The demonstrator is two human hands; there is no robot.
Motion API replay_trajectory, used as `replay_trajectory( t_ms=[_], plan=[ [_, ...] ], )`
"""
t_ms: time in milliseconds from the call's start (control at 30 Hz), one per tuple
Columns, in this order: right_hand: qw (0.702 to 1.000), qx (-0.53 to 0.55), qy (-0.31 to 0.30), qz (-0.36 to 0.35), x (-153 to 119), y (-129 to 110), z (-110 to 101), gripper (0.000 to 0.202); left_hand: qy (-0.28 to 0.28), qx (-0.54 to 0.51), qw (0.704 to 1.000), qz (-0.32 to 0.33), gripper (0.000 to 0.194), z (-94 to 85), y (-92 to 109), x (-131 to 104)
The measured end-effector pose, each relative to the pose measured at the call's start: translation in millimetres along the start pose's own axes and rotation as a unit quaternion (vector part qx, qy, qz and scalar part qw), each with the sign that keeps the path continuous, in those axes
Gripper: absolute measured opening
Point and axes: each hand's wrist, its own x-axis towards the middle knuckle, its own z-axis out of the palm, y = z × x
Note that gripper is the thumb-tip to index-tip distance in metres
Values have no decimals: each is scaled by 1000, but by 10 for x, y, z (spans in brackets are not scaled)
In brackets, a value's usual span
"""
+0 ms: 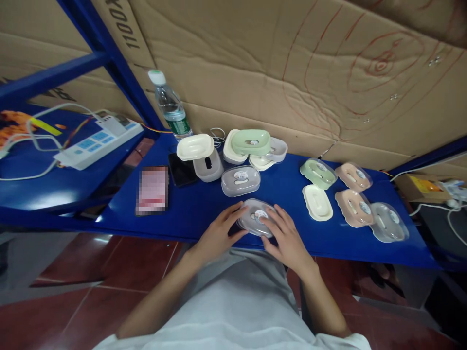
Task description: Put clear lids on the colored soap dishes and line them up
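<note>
Near the front edge of the blue table lies a grey soap box [253,224] with a clear lid and a round sticker on top. My left hand [223,231] grips its left end, thumb at the near side and fingers at the far side. Across its right end, my right hand [288,238] has fingertips on the lid and the thumb at the near edge. Just beyond sits a clear lid [241,182] with a sticker. Farther back, a green soap tray [251,142] rests over cream and grey parts. Left of these, a cream tray [195,147] leans on a grey one [209,166].
Lidded soap boxes stand at the right: green [318,173], pink [353,208], another pink [353,176] and grey [389,223], beside a cream tray [317,203]. A water bottle [171,109], dark phone [182,169] and power strip [98,143] are at left. Cardboard [255,63] walls the back.
</note>
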Motion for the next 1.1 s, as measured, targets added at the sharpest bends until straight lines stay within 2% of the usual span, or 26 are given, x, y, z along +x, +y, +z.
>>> replay_trajectory(
  t_ms=[133,300,433,533,700,933,1100],
  plan=[
    [999,33,7,-8,-22,70,26,56,-3,-32,999,1,69,-49,24,34],
    [997,42,34,-50,-35,121,87,72,24,-55,998,-9,59,-44,30,36],
    [998,13,14,-65,-45,119,85,76,28,-57,998,-10,56,-30,24,26],
    [997,-19,4,-70,-59,111,106,76,29,-62,998,-7,55,-30,10,26],
    [994,-62,26,-87,-64,117,162,74,38,-61,997,2,58,-9,-25,30],
    [995,-24,33,-95,-21,162,120,72,41,-69,997,5,56,-7,-37,61],
    [995,-44,29,-87,-46,150,175,75,34,-81,996,0,56,-31,-41,71]
  ],
)
